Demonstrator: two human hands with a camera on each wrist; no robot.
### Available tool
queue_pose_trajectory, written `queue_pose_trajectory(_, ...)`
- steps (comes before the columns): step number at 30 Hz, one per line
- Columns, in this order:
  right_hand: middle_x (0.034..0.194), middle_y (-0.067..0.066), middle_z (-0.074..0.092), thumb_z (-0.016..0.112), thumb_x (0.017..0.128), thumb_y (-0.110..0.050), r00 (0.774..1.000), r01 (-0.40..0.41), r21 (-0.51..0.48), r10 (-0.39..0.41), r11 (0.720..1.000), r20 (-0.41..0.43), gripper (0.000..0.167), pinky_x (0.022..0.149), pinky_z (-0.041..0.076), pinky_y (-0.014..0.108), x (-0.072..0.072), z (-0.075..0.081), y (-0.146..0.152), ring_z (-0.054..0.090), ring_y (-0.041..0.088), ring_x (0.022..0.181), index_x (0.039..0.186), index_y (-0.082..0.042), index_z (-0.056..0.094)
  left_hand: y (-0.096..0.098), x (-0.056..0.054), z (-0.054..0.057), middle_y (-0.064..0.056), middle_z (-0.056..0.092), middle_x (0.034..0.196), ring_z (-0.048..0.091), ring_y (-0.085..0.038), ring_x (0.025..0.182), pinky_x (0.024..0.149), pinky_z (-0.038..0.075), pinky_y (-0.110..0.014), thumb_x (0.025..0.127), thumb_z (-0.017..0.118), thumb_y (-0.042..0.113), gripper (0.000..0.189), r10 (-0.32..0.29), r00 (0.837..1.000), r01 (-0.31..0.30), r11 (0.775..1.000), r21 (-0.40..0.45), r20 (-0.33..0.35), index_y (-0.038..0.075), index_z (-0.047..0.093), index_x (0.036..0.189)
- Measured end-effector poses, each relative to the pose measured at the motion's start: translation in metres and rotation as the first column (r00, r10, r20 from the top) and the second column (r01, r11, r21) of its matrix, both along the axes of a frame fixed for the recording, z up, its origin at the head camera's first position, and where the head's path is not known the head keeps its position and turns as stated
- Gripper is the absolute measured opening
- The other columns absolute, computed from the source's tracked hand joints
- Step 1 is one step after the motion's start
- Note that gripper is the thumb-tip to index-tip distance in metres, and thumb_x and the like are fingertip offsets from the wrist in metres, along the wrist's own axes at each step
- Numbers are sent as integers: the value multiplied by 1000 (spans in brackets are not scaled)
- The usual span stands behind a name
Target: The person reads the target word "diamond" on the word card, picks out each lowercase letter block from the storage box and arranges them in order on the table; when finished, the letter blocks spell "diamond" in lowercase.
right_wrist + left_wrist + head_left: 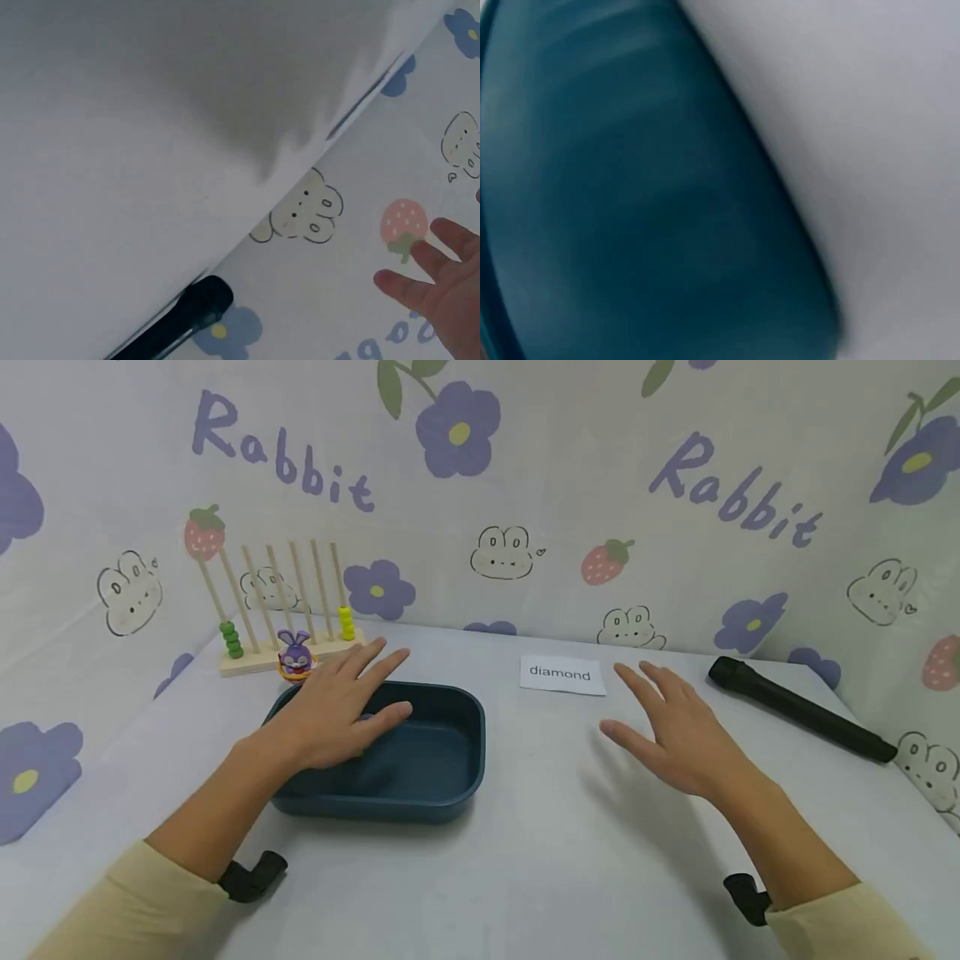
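Left of frame centre, the left hand point(326, 714), fingers spread, hovers over the crosswise-long tray point(431, 760). The right hand point(678, 735), likewise spread, is farther.

The person wears pale beige sleeves, the left sleeve point(131, 902) and the right sleeve point(847, 927) matching in colour. Both are of plain cloth with soft creases, and each ends in an unfolded edge partway along the forearm, leaving the wrists bare. The left hand point(333, 706) and right hand point(678, 731) are bare too. At the inner side of each forearm, by the sleeve's edge, juts a black fitting: the left fitting point(255, 875) is bent like an elbow with a rounded tip, the right fitting point(746, 897) stubby and blunt-ended.
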State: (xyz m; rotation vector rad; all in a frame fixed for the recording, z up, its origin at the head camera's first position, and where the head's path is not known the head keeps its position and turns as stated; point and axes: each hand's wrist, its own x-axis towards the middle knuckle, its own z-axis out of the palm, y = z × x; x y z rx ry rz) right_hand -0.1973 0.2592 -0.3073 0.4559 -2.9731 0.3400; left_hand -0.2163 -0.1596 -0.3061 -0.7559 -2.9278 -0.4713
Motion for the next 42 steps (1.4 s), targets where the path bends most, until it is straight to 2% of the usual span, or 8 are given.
queue_pose_trajectory(7,146,14,53,66,101,-27,984,-144,-183,121,973,-132,55,104,49,58,4,20,-23,56,37,130,151,-10,50,-2,-3,7,-13,25,171,20,-41,158,121,22,-70,106,56,36,59,-14,1000,16,966,256,-11,17,40,160)
queue_pose_trajectory(11,135,11,60,66,101,-23,980,-167,-217,138,962,-143,46,94,55,51,2,31,-35,64,33,119,145,-10,57,-7,-2,10,-13,34,167,27,-39,155,120,27,-68,106,58,29,52,2,999,17,940,340,-55,14,49,154)
queue_pose_trajectory(17,135,11,65,66,101,-23,978,-193,-252,164,948,-129,43,95,57,50,-6,42,-52,68,31,116,141,-8,60,-18,-1,16,-12,46,159,37,-35,151,117,36,-64,106,58,27,45,30,997,6,895,446,-74,14,55,149)
queue_pose_trajectory(23,132,10,68,67,100,-21,970,-242,-295,226,924,-87,39,95,58,47,-12,52,-73,70,27,111,138,-9,64,-36,0,26,-10,50,155,45,-33,144,117,37,-63,106,58,29,43,55,998,-57,839,541,20,15,57,147)
queue_pose_trajectory(27,127,8,70,68,100,-21,961,-274,-279,272,920,-46,35,95,58,44,-17,60,-89,70,23,108,133,-11,67,-55,2,33,-14,50,155,51,-36,137,114,43,-60,107,56,32,46,64,993,-107,829,549,98,15,54,150)
queue_pose_trajectory(32,124,5,72,70,98,-20,949,-303,-267,315,915,2,32,90,59,41,-24,67,-108,70,22,107,129,-12,70,-83,0,33,-9,57,147,63,-16,120,99,54,-26,108,53,36,47,55,977,-162,816,554,206,17,53,151)
queue_pose_trajectory(35,121,3,73,70,98,-20,943,-313,-263,331,913,28,31,86,59,39,-26,70,-118,69,21,106,128,-13,71,-95,-1,30,-1,61,140,66,-4,114,93,56,-19,108,53,32,45,-8,969,-149,778,610,247,14,54,149)
queue_pose_trajectory(42,111,4,74,70,97,-19,929,-345,-242,366,907,46,31,82,58,36,-33,76,-135,70,19,101,128,-14,71,-113,-8,20,6,64,135,66,-8,119,91,59,-23,109,54,27,44,-91,944,-170,690,704,318,12,50,150)
